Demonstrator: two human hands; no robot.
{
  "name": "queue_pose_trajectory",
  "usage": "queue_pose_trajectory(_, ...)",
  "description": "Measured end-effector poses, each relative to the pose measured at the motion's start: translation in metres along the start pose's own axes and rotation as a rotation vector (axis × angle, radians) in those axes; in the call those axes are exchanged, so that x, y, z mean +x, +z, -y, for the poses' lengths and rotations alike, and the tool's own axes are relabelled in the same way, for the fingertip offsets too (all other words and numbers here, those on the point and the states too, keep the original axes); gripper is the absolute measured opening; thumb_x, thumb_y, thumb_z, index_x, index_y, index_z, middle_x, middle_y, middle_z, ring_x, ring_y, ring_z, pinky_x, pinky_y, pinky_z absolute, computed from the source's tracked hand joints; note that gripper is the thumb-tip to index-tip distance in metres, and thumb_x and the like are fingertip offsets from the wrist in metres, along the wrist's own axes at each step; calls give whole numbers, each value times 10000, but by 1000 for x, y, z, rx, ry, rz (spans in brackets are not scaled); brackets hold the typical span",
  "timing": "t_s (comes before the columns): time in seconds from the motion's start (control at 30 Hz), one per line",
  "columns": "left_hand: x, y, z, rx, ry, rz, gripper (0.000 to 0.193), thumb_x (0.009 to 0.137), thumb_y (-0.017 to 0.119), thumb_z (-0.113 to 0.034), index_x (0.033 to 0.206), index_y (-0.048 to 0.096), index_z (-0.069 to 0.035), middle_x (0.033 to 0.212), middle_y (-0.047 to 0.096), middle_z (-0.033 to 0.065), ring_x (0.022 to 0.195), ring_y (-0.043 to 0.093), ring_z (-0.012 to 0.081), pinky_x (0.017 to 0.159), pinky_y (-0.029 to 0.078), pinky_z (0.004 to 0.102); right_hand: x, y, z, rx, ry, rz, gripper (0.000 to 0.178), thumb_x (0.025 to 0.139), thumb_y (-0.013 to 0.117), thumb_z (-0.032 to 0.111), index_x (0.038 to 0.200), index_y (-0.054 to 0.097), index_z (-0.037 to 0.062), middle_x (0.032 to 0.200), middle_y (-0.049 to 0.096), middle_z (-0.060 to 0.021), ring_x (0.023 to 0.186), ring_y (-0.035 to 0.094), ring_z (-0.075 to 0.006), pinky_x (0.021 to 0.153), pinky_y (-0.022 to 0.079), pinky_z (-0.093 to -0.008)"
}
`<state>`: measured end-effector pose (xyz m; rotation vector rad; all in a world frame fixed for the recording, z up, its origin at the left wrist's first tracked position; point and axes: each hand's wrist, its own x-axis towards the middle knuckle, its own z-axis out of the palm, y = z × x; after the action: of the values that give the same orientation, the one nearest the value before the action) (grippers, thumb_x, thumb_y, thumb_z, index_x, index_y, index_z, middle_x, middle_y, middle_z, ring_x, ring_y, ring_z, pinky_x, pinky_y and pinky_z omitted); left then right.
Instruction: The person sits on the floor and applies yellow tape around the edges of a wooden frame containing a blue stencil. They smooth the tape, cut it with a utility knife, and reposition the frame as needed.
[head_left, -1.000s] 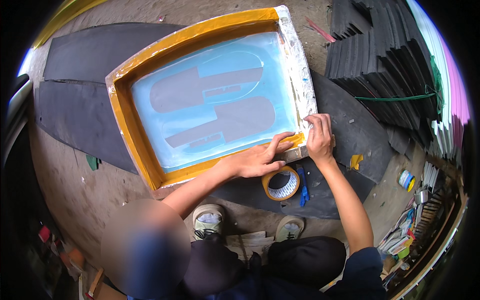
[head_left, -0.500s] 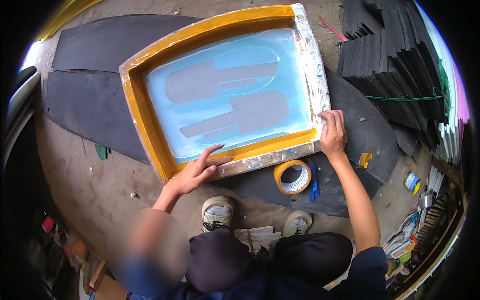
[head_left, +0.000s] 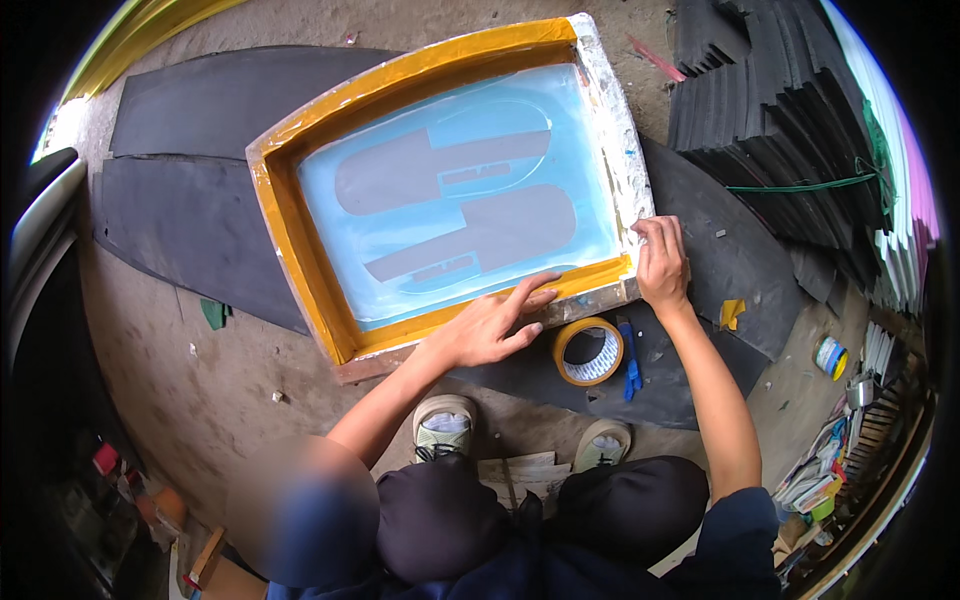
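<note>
A person's two bare hands meet at the near side of a shallow frame (head_left: 290, 250) lined in orange tape, which lies askew across dark flat sheets (head_left: 200, 205) on the floor. The left hand (head_left: 490, 328) rests loosely open on the near edge, fingers spread, gripping nothing visible. The right hand (head_left: 662, 262) is closed over the near right corner, fingers bent against the whitish end; whether anything small sits beneath them cannot be told. Inside, a light-blue panel (head_left: 345, 245) bears two grey shapes.

Crowding the near edge, just below the left hand's thumb, is an orange tape roll (head_left: 589, 379), with a blue tool (head_left: 630, 360) beside it. Both lie between the frame and the person's shoes (head_left: 443, 430). A yellow scrap (head_left: 732, 313) lies right of the right hand. Beyond, a stack of dark sheets (head_left: 770, 150), bound by a green strap (head_left: 800, 188), hems in the right side, above a small jar (head_left: 830, 357) and a cluttered rack (head_left: 820, 480).
</note>
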<state>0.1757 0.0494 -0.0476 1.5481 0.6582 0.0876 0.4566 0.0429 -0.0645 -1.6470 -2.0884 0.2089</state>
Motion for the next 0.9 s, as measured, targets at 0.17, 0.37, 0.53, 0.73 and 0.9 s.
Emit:
queue_pose_trajectory(0.17, -50, 21, 36, 287, 122, -254, 631, 827, 590, -182, 1372, 284, -93, 1179, 561, 189, 986, 576, 372, 823, 482, 437, 4, 1, 3, -87, -58, 30, 251, 697, 523, -32, 935, 540, 47, 918, 526, -118, 902, 515, -296, 816, 399, -415)
queue_pose_trajectory(0.37, -162, 8, 58, 753, -134, -419, 650, 718, 675, -114, 1307, 403, -74, 1148, 586, 125, 1054, 570, 281, 888, 470, 363, 9, 0, 25, -102, -266, 137, 259, 746, 551, 19, 1000, 590, 50, 938, 563, -103, 898, 543, -270, 839, 412, -404)
queue_pose_trajectory(0.53, -186, 17, 56, 901, -230, -566, 557, 709, 688, -144, 1205, 470, -13, 1135, 578, 105, 1061, 563, 246, 886, 475, 350, 10, 33, 108, 93, -548, 563, 471, 762, 672, 285, 1122, 546, 8, 1072, 553, -139, 1033, 522, -275, 861, 447, -378)
queue_pose_trajectory(0.73, -188, 27, 69, 961, -171, -640, 561, 715, 685, -170, 1208, 468, -14, 1122, 578, 106, 1063, 552, 247, 880, 474, 346, 2, 57, 151, 79, -645, 671, 519, 699, 720, 221, 1127, 522, 3, 1076, 530, -116, 1033, 497, -257, 855, 451, -358)
queue_pose_trajectory(0.9, -185, 16, 75, 996, -58, -683, 530, 736, 673, -192, 1197, 478, -19, 1110, 579, 108, 1039, 557, 248, 883, 473, 333, -2, 53, 156, 48, -567, 590, 459, 706, 706, 169, 1093, 531, -7, 1020, 550, -118, 1018, 506, -264, 830, 469, -363)
